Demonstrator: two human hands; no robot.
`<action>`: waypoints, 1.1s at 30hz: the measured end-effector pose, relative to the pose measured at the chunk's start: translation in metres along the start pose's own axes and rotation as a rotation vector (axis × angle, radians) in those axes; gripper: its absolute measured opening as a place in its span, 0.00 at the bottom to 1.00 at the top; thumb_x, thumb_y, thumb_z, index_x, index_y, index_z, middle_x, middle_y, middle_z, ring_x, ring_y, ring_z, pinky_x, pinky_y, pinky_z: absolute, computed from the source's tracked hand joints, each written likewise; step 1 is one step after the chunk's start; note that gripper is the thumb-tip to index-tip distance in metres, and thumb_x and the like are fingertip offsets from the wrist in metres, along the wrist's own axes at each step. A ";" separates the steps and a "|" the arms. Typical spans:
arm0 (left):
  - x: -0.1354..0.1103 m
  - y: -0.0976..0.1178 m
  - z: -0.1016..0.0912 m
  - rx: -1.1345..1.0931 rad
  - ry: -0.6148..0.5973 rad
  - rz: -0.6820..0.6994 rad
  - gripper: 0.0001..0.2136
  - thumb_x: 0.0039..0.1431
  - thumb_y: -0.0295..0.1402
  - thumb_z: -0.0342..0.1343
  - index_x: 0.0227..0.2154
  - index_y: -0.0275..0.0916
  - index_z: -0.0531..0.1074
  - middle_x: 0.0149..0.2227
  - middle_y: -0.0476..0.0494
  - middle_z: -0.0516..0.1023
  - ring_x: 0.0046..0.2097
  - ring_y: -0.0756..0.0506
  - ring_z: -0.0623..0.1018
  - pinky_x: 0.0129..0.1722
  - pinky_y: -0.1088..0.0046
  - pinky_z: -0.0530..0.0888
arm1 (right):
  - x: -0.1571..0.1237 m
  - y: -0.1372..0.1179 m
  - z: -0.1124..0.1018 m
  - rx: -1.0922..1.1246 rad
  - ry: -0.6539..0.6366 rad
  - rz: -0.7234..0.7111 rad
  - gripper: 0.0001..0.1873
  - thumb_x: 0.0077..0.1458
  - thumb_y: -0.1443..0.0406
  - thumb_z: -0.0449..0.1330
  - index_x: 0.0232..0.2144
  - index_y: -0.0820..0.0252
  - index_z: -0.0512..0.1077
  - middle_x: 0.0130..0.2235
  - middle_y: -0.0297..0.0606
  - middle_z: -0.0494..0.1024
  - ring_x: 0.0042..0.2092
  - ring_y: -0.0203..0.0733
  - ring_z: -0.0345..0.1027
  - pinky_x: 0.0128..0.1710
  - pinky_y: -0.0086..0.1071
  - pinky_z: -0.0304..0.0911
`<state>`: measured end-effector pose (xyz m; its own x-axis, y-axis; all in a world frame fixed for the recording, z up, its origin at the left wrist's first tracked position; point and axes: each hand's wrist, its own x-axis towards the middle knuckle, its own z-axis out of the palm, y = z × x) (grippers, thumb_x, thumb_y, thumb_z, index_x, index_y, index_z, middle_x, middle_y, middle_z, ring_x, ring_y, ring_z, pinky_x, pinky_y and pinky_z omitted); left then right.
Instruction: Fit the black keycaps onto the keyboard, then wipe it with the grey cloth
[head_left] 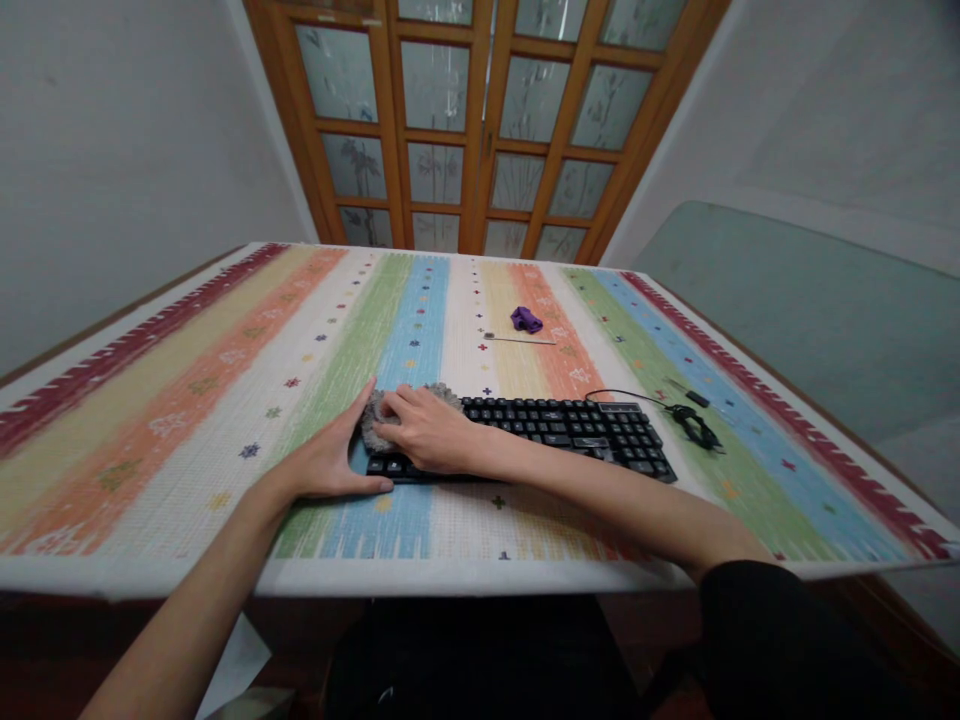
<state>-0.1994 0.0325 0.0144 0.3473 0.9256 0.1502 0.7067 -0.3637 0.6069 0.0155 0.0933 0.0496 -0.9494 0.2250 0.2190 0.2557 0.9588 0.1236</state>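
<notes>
A black keyboard (570, 430) lies across the striped tablecloth (225, 400) near the front edge. My right hand (427, 430) presses a grey fuzzy cloth (375, 420) onto the keyboard's left end, fingers curled over it. My left hand (330, 460) lies flat and spread against the keyboard's left edge, thumb along its front corner.
The keyboard's black cable (694, 420) is bundled to the right of it. Further back lie a small purple cloth (526, 319) and a thin stick-like tool (517, 340). A wooden glass-paned door (480, 120) stands behind the table. A glass panel (810, 310) leans at right.
</notes>
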 end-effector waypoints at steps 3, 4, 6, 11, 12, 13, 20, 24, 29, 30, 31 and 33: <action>0.000 -0.001 0.000 -0.019 -0.009 0.029 0.65 0.43 0.50 0.72 0.73 0.46 0.29 0.72 0.29 0.52 0.71 0.25 0.57 0.68 0.40 0.56 | -0.010 0.000 -0.004 -0.013 -0.015 -0.019 0.11 0.66 0.67 0.56 0.47 0.64 0.75 0.51 0.53 0.68 0.50 0.53 0.59 0.48 0.44 0.61; 0.000 -0.001 0.000 -0.028 -0.013 0.038 0.65 0.44 0.49 0.72 0.73 0.46 0.28 0.72 0.29 0.52 0.70 0.26 0.59 0.68 0.40 0.57 | -0.014 0.000 -0.006 -0.013 -0.022 -0.016 0.11 0.65 0.67 0.56 0.46 0.65 0.75 0.51 0.52 0.69 0.50 0.52 0.59 0.48 0.44 0.61; 0.000 -0.002 0.000 -0.040 -0.020 0.053 0.65 0.44 0.48 0.72 0.73 0.47 0.27 0.72 0.29 0.54 0.69 0.26 0.60 0.67 0.40 0.58 | -0.020 -0.001 -0.010 -0.012 -0.043 -0.004 0.11 0.64 0.68 0.57 0.46 0.65 0.76 0.51 0.53 0.69 0.50 0.52 0.60 0.49 0.44 0.61; 0.000 -0.003 0.000 -0.038 -0.022 0.064 0.66 0.45 0.48 0.72 0.72 0.48 0.25 0.71 0.28 0.54 0.69 0.25 0.60 0.66 0.37 0.58 | -0.030 -0.005 -0.020 -0.020 -0.101 0.056 0.11 0.62 0.70 0.58 0.44 0.69 0.77 0.49 0.56 0.70 0.52 0.55 0.59 0.50 0.45 0.61; 0.000 -0.003 0.000 -0.037 -0.024 0.066 0.66 0.45 0.48 0.72 0.72 0.47 0.24 0.71 0.27 0.54 0.69 0.25 0.60 0.66 0.37 0.57 | -0.032 -0.005 -0.021 -0.020 -0.110 0.073 0.11 0.62 0.71 0.58 0.44 0.69 0.77 0.49 0.56 0.70 0.52 0.55 0.59 0.50 0.45 0.61; 0.000 -0.003 0.000 -0.037 -0.027 0.068 0.65 0.46 0.48 0.71 0.72 0.48 0.24 0.71 0.27 0.54 0.69 0.25 0.60 0.66 0.37 0.58 | -0.035 -0.006 -0.022 -0.019 -0.117 0.089 0.10 0.62 0.70 0.58 0.44 0.69 0.77 0.48 0.55 0.70 0.52 0.55 0.59 0.49 0.44 0.62; 0.000 -0.005 0.001 -0.040 -0.023 0.063 0.66 0.45 0.49 0.72 0.72 0.48 0.25 0.71 0.28 0.54 0.69 0.24 0.60 0.66 0.36 0.57 | -0.052 -0.007 -0.024 -0.051 -0.135 0.136 0.11 0.61 0.72 0.58 0.44 0.71 0.75 0.46 0.55 0.69 0.49 0.54 0.58 0.46 0.43 0.61; 0.000 -0.007 0.002 -0.044 -0.019 0.072 0.65 0.45 0.48 0.72 0.73 0.47 0.25 0.71 0.27 0.55 0.69 0.24 0.60 0.66 0.35 0.56 | -0.061 -0.007 -0.027 -0.053 -0.142 0.178 0.10 0.59 0.74 0.59 0.43 0.71 0.75 0.46 0.55 0.70 0.48 0.53 0.58 0.48 0.43 0.61; 0.000 -0.008 0.002 -0.051 -0.016 0.063 0.65 0.46 0.47 0.72 0.73 0.46 0.26 0.71 0.26 0.54 0.69 0.23 0.60 0.66 0.35 0.56 | -0.074 -0.001 -0.031 -0.018 -0.147 0.211 0.11 0.59 0.74 0.57 0.43 0.69 0.76 0.45 0.53 0.70 0.46 0.51 0.59 0.47 0.43 0.62; 0.000 -0.008 0.002 -0.050 -0.015 0.060 0.65 0.45 0.47 0.72 0.73 0.46 0.26 0.71 0.26 0.54 0.69 0.23 0.60 0.66 0.35 0.56 | -0.076 0.000 -0.031 -0.012 -0.146 0.211 0.11 0.59 0.74 0.57 0.43 0.69 0.76 0.45 0.52 0.70 0.45 0.51 0.59 0.47 0.43 0.62; 0.000 -0.008 0.002 -0.049 -0.014 0.058 0.65 0.45 0.47 0.72 0.73 0.46 0.26 0.71 0.26 0.54 0.69 0.23 0.60 0.66 0.35 0.56 | -0.079 0.001 -0.032 -0.008 -0.146 0.212 0.11 0.60 0.74 0.57 0.43 0.69 0.76 0.45 0.52 0.70 0.45 0.51 0.59 0.46 0.42 0.62; 0.000 -0.007 0.002 -0.049 -0.013 0.059 0.65 0.45 0.47 0.72 0.73 0.46 0.26 0.71 0.26 0.54 0.69 0.23 0.60 0.66 0.35 0.56 | -0.084 0.004 -0.033 0.001 -0.150 0.218 0.12 0.59 0.74 0.57 0.44 0.69 0.76 0.45 0.52 0.70 0.45 0.50 0.59 0.46 0.42 0.62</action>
<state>-0.2035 0.0348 0.0085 0.3960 0.9010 0.1770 0.6538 -0.4120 0.6347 0.1026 0.0720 0.0637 -0.8881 0.4499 0.0941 0.4576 0.8847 0.0886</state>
